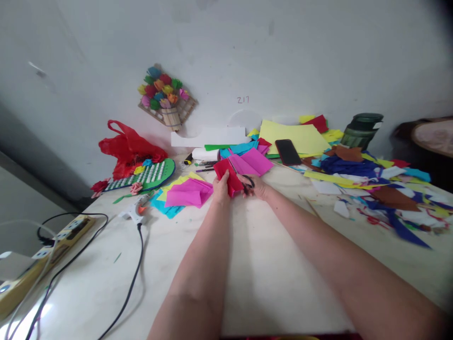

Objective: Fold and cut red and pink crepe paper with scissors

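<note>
In the middle of the table, my left hand (221, 185) is closed on a folded piece of red paper (231, 180). My right hand (255, 186) grips a pair of scissors (248, 180) by the dark handles. The blades lie against the red paper; whether they are cutting it I cannot tell. Just beyond my hands are pink paper sheets (251, 162) over blue ones. More pink paper (189, 192) lies to the left of my left hand, on top of yellow and blue sheets.
A glue gun (137, 210) with a black cord and a power strip (58, 245) are on the left. Behind stand a red plastic bag (129, 146) and a green board with paper flowers (161, 174). Paper scraps (392, 198), a phone (288, 152) and a green bottle (361, 130) are on the right.
</note>
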